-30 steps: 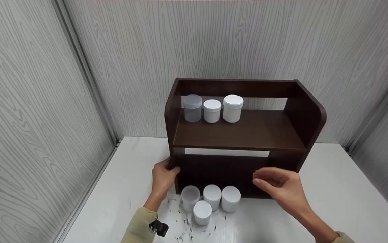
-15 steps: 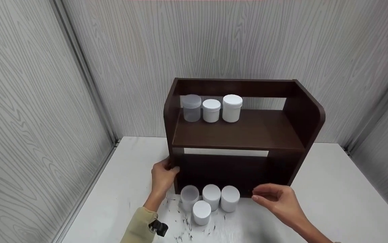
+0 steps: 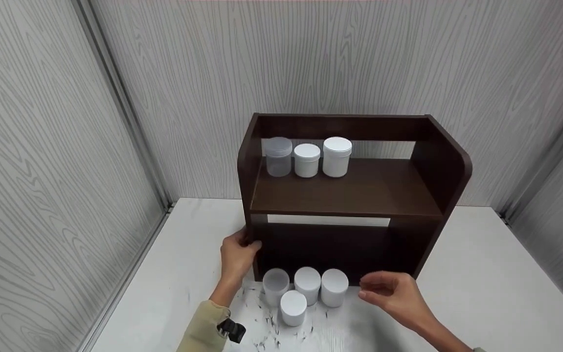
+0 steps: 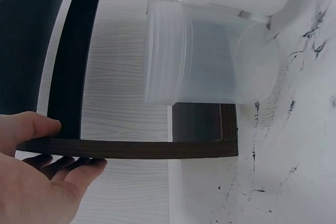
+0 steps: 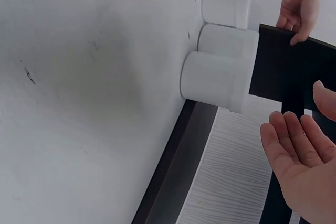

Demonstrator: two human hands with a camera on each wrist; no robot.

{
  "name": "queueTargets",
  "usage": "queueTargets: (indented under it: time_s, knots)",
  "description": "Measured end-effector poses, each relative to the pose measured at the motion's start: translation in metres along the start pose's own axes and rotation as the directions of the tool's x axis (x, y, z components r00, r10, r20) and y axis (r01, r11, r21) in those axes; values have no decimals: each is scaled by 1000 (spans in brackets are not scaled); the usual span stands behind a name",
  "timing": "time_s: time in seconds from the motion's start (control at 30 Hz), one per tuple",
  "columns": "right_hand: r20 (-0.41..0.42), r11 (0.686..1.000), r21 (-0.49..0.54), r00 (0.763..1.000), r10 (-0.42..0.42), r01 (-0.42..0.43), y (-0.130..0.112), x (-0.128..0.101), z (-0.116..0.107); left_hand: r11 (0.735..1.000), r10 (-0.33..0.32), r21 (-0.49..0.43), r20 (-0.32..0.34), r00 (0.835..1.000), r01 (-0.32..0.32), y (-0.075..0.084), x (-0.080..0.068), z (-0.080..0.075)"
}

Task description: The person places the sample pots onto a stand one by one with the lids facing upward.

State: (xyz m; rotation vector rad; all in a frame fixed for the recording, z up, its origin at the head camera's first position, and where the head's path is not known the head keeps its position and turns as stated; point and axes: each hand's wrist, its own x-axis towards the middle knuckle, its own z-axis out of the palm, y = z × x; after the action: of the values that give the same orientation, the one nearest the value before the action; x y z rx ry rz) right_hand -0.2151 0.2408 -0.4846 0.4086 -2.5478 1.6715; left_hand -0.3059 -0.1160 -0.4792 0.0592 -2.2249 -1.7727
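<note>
My left hand (image 3: pixel 236 255) grips the left side panel of a dark brown two-tier shelf (image 3: pixel 345 195), thumb inside and fingers outside, as the left wrist view shows. In front of the shelf stand several lidded jars: a translucent one (image 4: pixel 210 56) nearest that hand, a white one (image 3: pixel 307 286) beside it, another white jar (image 5: pixel 212 80) at the right end, and a white jar (image 3: pixel 293 308) in front. My right hand (image 3: pixel 398 298) hovers right of the rightmost jar, fingers and thumb apart and slightly bent, with nothing between them.
On the upper shelf board stand a translucent jar (image 3: pixel 279 157), a short white jar (image 3: pixel 306 160) and a taller white jar (image 3: pixel 337 157), grouped toward the left. Black scuff marks streak the white table (image 3: pixel 188 303). Wood-grain panels (image 3: pixel 203 58) enclose the table at the back and sides.
My right hand has moved down from in front of the lower shelf and slightly left, closer to the rightmost front jar. The left hand, shelf and jars stay where they were.
</note>
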Motion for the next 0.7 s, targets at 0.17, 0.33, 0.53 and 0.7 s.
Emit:
queueTargets:
  time_s: [0.17,0.33,0.53,0.7]
  knots:
    - [6,1000,-21,1000,-9,9,9,4,5,1000,-3,8,-13,1000,3,1,-2,2]
    - [18,999,-42,1000,-10,11,16,7,10,1000,4,18,-27,1000,-3,-1,-3,3]
    - [35,998,-63,999,-15,17,23,13,14,1000,9,12,-47,999,-8,-2,-6,5]
    - [56,998,-55,998,-4,8,28,19,14,1000,19,-21,-50,999,-20,0,-8,6]
